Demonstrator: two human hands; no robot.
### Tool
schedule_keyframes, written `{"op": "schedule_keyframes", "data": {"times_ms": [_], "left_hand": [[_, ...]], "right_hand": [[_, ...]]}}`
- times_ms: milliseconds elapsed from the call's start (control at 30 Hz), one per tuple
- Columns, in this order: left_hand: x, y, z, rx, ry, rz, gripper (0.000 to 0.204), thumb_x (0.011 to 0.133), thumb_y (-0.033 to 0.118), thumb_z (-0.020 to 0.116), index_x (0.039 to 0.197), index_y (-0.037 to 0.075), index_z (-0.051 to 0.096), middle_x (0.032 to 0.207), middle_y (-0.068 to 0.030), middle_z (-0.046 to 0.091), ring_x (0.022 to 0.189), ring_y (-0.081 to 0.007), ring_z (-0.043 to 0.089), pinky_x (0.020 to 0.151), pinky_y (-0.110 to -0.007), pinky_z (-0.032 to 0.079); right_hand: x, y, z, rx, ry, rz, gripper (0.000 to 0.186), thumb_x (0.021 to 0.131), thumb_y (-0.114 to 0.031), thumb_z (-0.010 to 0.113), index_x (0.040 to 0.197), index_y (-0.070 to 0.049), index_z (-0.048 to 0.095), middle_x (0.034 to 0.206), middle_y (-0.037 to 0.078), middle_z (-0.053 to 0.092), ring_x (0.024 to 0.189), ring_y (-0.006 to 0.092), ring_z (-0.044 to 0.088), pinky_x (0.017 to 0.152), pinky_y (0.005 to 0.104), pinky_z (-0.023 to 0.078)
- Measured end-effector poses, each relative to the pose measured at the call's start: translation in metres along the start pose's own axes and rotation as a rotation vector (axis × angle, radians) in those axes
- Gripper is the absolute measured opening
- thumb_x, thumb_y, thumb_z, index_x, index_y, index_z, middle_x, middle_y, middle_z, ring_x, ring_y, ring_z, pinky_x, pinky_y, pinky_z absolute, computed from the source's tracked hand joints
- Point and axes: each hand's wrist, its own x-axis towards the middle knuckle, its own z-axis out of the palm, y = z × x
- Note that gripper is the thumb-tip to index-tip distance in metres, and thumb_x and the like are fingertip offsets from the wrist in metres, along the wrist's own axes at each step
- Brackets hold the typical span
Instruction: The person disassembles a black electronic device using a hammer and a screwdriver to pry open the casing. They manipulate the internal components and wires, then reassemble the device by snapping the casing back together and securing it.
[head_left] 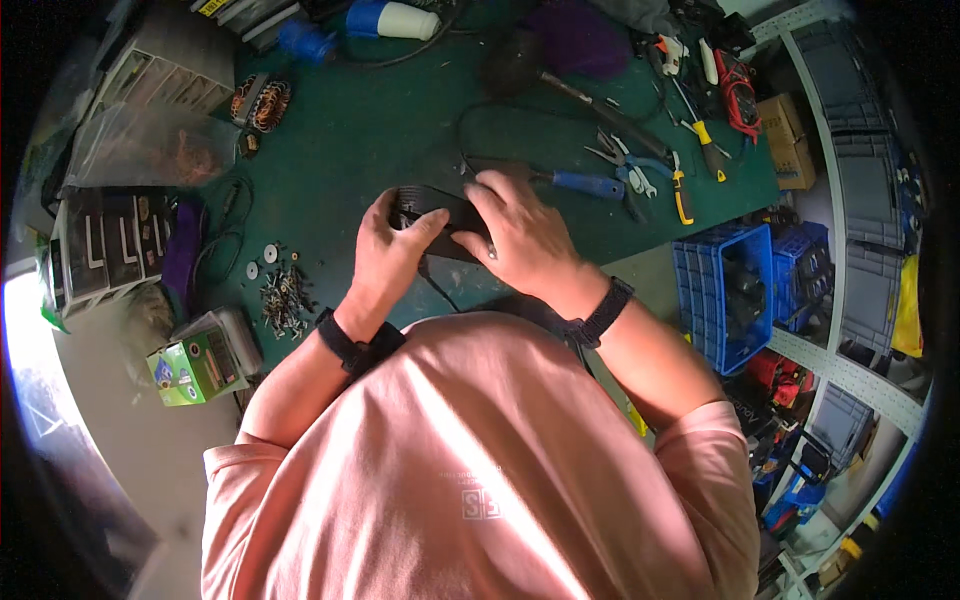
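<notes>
In the head view my left hand (388, 250) grips the left side of a dark, ridged object (418, 203), with its thumb across the front. My right hand (515, 230) has its fingers curled at the right side of the same object; a small silvery piece (491, 252) shows near its thumb, too small to name. The object's middle and underside are partly hidden by my hands. A blue-handled tool (590, 184) lies behind my right hand. A pile of screws (285, 300) and washers (253, 270) lies to the left on the green bench (360, 130).
Pliers (630, 160), a screwdriver (712, 155) and a red meter (738, 95) lie back right. A copper coil (262, 100) and drawer cabinets (180, 50) stand left. Blue crates (720, 300) and shelving (860, 250) line the right. A green box (185, 370) is at front left.
</notes>
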Motion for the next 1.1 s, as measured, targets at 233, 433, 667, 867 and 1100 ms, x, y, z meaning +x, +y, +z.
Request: {"op": "schedule_keyframes", "data": {"times_ms": [233, 433, 667, 867, 1100], "left_hand": [[0.011, 0.002, 0.011, 0.050, -0.023, -0.047, 0.049, 0.081, 0.030, 0.077, 0.107, -0.010, 0.064, 0.090, -0.0107, 0.069, 0.081, -0.0135, 0.063, 0.070, -0.028, 0.051], [0.029, -0.010, 0.002, 0.041, -0.102, -0.181, 0.059, 0.090, 0.035, 0.073, 0.122, -0.012, 0.058, 0.106, -0.0107, 0.067, 0.100, -0.0161, 0.060, 0.085, -0.030, 0.049], [0.036, -0.004, -0.005, -0.008, -0.145, -0.325, 0.045, 0.091, 0.031, 0.072, 0.118, -0.004, 0.063, 0.105, -0.0054, 0.067, 0.094, -0.0138, 0.058, 0.083, -0.029, 0.047], [0.034, -0.020, -0.002, -0.167, -0.086, -0.319, 0.045, 0.086, 0.035, 0.075, 0.110, -0.003, 0.065, 0.092, -0.0022, 0.065, 0.079, -0.0105, 0.056, 0.065, -0.027, 0.043], [0.031, -0.040, -0.004, -0.363, -0.023, -0.452, 0.035, 0.088, 0.034, 0.072, 0.105, 0.004, 0.069, 0.088, 0.0001, 0.069, 0.074, -0.0105, 0.061, 0.062, -0.026, 0.044]], "right_hand": [[-0.006, 0.021, 0.017, 0.170, -0.029, 0.106, 0.024, 0.094, -0.028, 0.062, 0.084, -0.006, 0.056, 0.071, 0.017, 0.064, 0.065, 0.0377, 0.065, 0.057, 0.0467, 0.053], [0.006, 0.029, 0.045, 0.204, 0.019, 0.135, 0.027, 0.095, -0.029, 0.062, 0.082, -0.006, 0.056, 0.071, 0.018, 0.064, 0.067, 0.0389, 0.065, 0.057, 0.0467, 0.053], [0.027, 0.040, 0.048, 0.336, -0.180, 0.240, 0.022, 0.096, -0.023, 0.058, 0.091, -0.003, 0.064, 0.081, 0.022, 0.067, 0.078, 0.0433, 0.065, 0.066, 0.0500, 0.052], [0.044, 0.052, 0.045, 0.421, -0.341, 0.312, 0.023, 0.094, -0.018, 0.052, 0.087, 0.000, 0.064, 0.085, 0.023, 0.066, 0.084, 0.0456, 0.063, 0.070, 0.0487, 0.050], [0.059, 0.062, 0.062, 0.446, -0.483, 0.332, 0.030, 0.092, -0.025, 0.050, 0.082, -0.002, 0.065, 0.088, 0.024, 0.066, 0.082, 0.0473, 0.062, 0.069, 0.0516, 0.049]]}}
